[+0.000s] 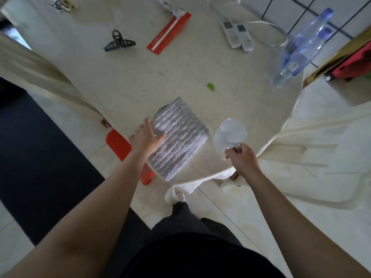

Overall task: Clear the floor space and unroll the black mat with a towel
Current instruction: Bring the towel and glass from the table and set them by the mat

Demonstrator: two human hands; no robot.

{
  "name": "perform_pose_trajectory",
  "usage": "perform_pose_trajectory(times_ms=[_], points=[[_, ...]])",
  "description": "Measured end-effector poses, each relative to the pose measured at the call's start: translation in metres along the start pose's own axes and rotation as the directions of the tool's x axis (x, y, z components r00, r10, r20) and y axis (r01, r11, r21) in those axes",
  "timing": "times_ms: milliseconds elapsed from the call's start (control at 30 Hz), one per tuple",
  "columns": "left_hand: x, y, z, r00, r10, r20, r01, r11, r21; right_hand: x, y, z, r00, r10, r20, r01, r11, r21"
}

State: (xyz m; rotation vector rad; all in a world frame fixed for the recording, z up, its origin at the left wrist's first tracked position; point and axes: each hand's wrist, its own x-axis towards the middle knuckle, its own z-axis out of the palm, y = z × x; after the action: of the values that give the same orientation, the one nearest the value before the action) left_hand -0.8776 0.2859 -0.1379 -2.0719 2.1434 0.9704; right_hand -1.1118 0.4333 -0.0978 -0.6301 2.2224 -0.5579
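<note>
- The left grip (145,136) rests spread on the left edge of the folded grey towel (178,137), thumb lying across its top.
- The towel sits at the near edge of the round desk (140,81), partly overhanging it.
- The right grip (242,157) pinches a clear glass (229,133) at its near side, just right of the towel.
- The black mat (40,157) lies on the floor, left of the desk.
- Farther back on the desk are a black hair clip (118,42), a red box (169,33), two remotes (237,35) and plastic bottles (301,47).
</note>
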Motion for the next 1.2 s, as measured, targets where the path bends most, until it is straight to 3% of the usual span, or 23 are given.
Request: perform_pose_trajectory(times_ms=[167, 367, 467, 667, 900, 1033, 1200], points=[[0.003, 0.006, 0.005, 0.995, -0.054, 0.079, 0.061, 0.994, -0.094, 0.006, -0.003, 0.003, 0.973, 0.107, 0.204, -0.17, 0.932, 0.32], [0.006, 0.006, 0.004, 0.96, -0.078, 0.269, 0.159, 0.942, -0.296, 0.01, 0.004, 0.011, 0.982, 0.113, 0.154, -0.167, 0.901, 0.401], [-0.003, 0.01, 0.006, 0.951, -0.024, 0.308, 0.157, 0.895, -0.417, 0.006, 0.009, 0.009, 0.985, 0.107, 0.132, -0.152, 0.9, 0.409], [-0.049, 0.009, 0.022, 0.972, 0.009, 0.237, 0.144, 0.77, -0.621, -0.026, 0.028, 0.003, 0.994, 0.072, 0.086, -0.099, 0.921, 0.376], [-0.143, 0.005, 0.049, 0.975, -0.104, 0.194, 0.22, 0.504, -0.835, -0.09, 0.078, -0.012, 0.997, -0.043, 0.07, 0.022, 0.959, 0.283], [-0.203, 0.0, 0.077, 0.986, -0.079, 0.148, 0.168, 0.486, -0.858, -0.126, 0.122, -0.017, 0.988, -0.115, 0.105, 0.09, 0.972, 0.219], [-0.277, -0.025, 0.11, 0.994, -0.002, 0.112, 0.095, 0.554, -0.827, -0.165, 0.192, -0.015, 0.983, -0.098, 0.154, 0.074, 0.986, 0.151]])
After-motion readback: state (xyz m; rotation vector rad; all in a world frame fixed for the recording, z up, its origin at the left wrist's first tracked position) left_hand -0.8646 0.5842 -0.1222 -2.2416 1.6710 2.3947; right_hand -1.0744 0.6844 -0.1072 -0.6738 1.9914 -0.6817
